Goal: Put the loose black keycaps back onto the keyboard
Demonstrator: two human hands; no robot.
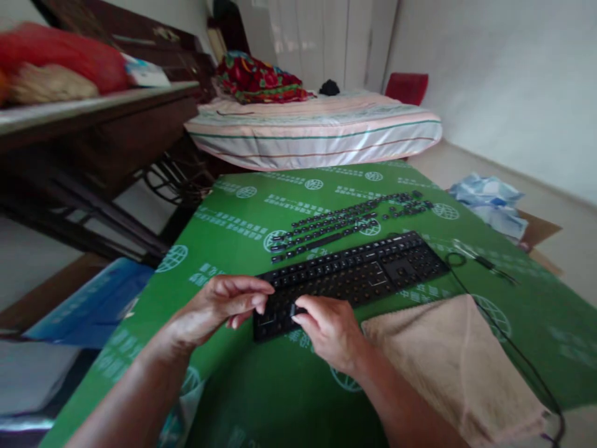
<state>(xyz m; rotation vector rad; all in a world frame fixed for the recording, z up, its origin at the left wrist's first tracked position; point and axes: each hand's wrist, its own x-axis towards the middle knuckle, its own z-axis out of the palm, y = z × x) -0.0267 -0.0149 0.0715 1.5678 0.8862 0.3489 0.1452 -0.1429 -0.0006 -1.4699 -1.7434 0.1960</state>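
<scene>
A black keyboard [326,283] lies on the green sheet, its upper rows fitted with keycaps and much of the lower part bare of them. Between thumb and forefinger, my right hand [329,326] pinches a small black keycap [293,310] above the keyboard's lower left part. My left hand [228,305] hovers at the keyboard's left end, thumb and fingers drawn together; whether anything small is between them is hidden. Behind the keyboard, loose black keycaps [326,218] are laid out in rows, with a scattered group at their right end.
A beige cloth [433,354] lies right of my right hand. Beyond the keyboard's right end are a thin tool with a dark handle [482,261] and the black cable [508,351]. A striped bed [317,134] stands behind the green-covered surface [224,218], a dark wooden desk [116,134] at left.
</scene>
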